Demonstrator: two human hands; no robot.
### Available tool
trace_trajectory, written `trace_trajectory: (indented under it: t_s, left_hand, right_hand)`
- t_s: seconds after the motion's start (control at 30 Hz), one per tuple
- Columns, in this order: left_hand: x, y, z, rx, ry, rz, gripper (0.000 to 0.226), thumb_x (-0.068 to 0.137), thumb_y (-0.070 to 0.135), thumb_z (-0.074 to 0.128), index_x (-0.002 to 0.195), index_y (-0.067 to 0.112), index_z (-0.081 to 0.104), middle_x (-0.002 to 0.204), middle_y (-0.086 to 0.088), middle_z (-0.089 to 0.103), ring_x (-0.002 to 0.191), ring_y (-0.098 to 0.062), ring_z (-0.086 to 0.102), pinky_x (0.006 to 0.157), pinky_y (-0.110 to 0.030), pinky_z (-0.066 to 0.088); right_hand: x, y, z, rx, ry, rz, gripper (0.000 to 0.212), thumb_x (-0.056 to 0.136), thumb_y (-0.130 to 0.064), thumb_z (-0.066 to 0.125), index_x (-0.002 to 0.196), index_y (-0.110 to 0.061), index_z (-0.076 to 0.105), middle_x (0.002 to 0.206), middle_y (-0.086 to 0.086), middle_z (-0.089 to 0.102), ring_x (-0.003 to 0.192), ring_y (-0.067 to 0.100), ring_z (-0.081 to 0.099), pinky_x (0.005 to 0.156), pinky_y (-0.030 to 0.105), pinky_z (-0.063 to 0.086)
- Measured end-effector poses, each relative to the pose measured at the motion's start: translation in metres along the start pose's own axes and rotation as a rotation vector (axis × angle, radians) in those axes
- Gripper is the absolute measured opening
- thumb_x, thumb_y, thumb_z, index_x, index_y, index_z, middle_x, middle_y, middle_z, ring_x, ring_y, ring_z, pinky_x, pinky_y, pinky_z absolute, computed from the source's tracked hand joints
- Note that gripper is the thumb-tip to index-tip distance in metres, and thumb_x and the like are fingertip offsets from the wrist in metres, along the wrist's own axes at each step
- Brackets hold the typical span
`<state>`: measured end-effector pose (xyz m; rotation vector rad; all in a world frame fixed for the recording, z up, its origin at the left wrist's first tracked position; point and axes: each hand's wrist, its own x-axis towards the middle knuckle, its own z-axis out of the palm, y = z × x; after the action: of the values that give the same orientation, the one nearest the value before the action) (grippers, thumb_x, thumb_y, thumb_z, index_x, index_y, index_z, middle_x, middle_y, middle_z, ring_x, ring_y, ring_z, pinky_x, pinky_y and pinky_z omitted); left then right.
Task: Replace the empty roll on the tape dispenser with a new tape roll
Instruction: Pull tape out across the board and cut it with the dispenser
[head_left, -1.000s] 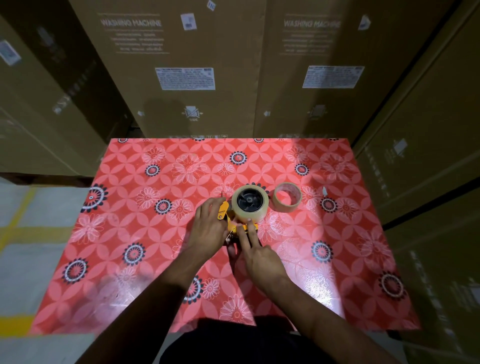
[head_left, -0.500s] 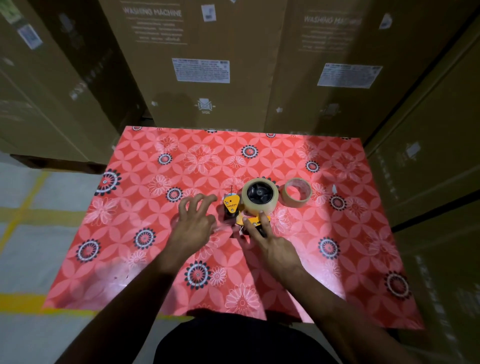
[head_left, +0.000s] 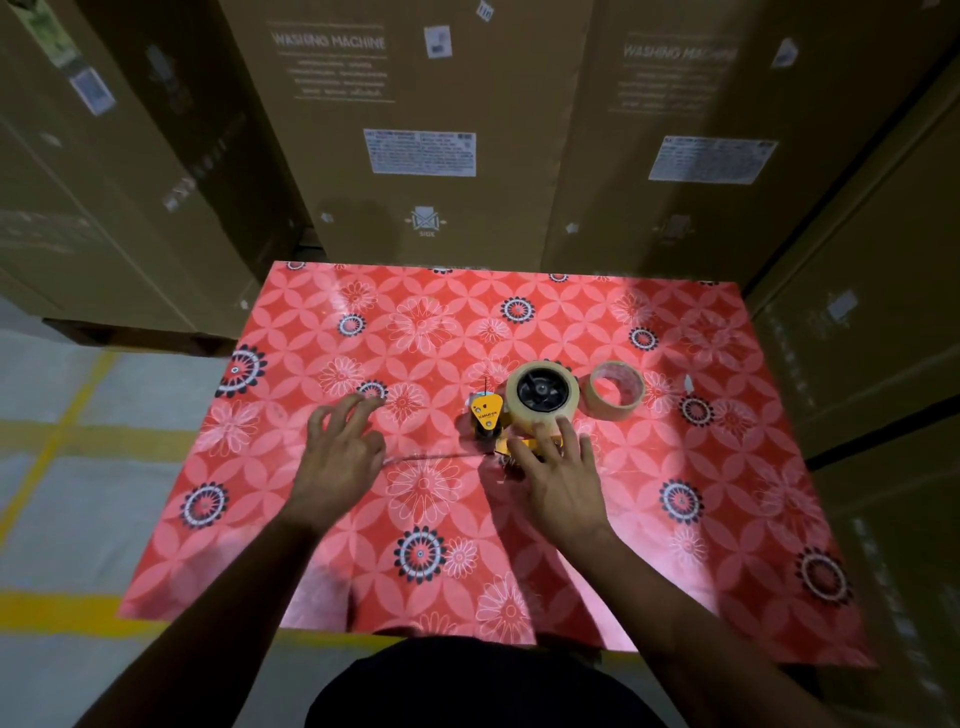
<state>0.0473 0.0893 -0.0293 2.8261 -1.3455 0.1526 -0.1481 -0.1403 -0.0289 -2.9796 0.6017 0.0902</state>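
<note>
The yellow plastic tape dispenser (head_left: 498, 426) lies on its side on the red flower-patterned worktop (head_left: 675, 545), directly under the right hand (head_left: 558, 480), whose grip is a flat spread of fingers pressing down on the dispenser's frame rather than closing around anything. Just beyond those fingertips sits the full roll of clear tape (head_left: 543, 397), already seated on the black hub. Further out to the right of that grip, just beside the full roll, rests the spent cardboard core (head_left: 615, 389).

The left hand (head_left: 340, 447) is well apart from the dispenser, out to the left, fingers loosely curled. A thin strand of tape (head_left: 436, 457) seems to stretch between it and the dispenser (whether it is pinched or merely stuck to the fingers, I cannot tell).

The film will likely handle as light, limp and very sticky, apt to fold onto itself or cling to the glossy worktop, so it is best held by its free end and kept taut. The dispenser is rigid and light and probably slides easily; holding the frame down seems sound, well clear of the toothed cutter.
</note>
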Motion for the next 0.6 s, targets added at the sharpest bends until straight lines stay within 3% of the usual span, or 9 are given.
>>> trace_trajectory:
  t_s: [0.13,0.27,0.37,0.47,0.53,0.6]
  left_hand:
    - [-0.003,-0.003,0.003,-0.031,-0.036,-0.005,0.01,0.087,0.03,0.077,0.081,0.022,0.075,0.141,-0.002,0.062,0.144,-0.026,0.041,0.113,-0.053,0.03]
    - [-0.002,-0.006,0.006,-0.026,-0.052,-0.005,0.01,0.085,0.031,0.078,0.082,0.022,0.076,0.138,0.001,0.065,0.144,-0.025,0.041,0.113,-0.052,0.029]
    - [-0.001,-0.006,0.009,-0.017,-0.032,0.017,0.011,0.079,0.03,0.084,0.078,0.022,0.077,0.13,0.003,0.069,0.136,-0.025,0.044,0.107,-0.048,0.026]
    - [-0.002,-0.008,0.009,-0.03,-0.025,0.024,0.011,0.076,0.028,0.086,0.076,0.022,0.077,0.118,0.004,0.073,0.12,-0.025,0.048,0.094,-0.044,0.031]
    - [-0.004,-0.01,0.008,-0.047,-0.035,0.037,0.011,0.079,0.027,0.086,0.077,0.022,0.077,0.097,0.004,0.074,0.098,-0.023,0.054,0.077,-0.039,0.037]
    - [-0.007,-0.009,0.006,-0.114,-0.065,-0.022,0.012,0.085,0.028,0.083,0.079,0.024,0.073,0.072,0.005,0.069,0.07,-0.021,0.06,0.058,-0.029,0.033]
  right_hand:
    - [0.013,-0.01,0.017,0.121,0.036,0.017,0.043,0.077,-0.02,0.082,0.115,-0.014,0.064,0.128,0.008,0.069,0.121,0.037,0.058,0.08,0.048,0.059]
    - [0.018,-0.015,0.016,0.118,0.102,0.043,0.043,0.065,-0.021,0.091,0.101,-0.011,0.069,0.108,0.006,0.076,0.105,0.034,0.068,0.063,0.043,0.061]
    - [0.031,-0.023,0.017,0.072,0.118,0.169,0.041,0.059,-0.023,0.095,0.089,-0.013,0.069,0.081,0.005,0.074,0.081,0.031,0.072,0.051,0.039,0.056]
    - [0.039,-0.035,0.014,0.09,0.085,0.302,0.033,0.059,-0.023,0.094,0.074,-0.018,0.066,0.064,0.001,0.067,0.063,0.025,0.069,0.048,0.033,0.051]
    - [0.038,-0.036,0.011,0.119,0.09,0.295,0.027,0.066,-0.021,0.089,0.08,-0.016,0.067,0.069,0.003,0.069,0.068,0.028,0.071,0.052,0.034,0.052]
    - [0.035,-0.033,0.005,0.188,0.105,0.286,0.022,0.081,-0.027,0.079,0.097,-0.016,0.068,0.085,0.006,0.072,0.083,0.031,0.071,0.061,0.036,0.051]
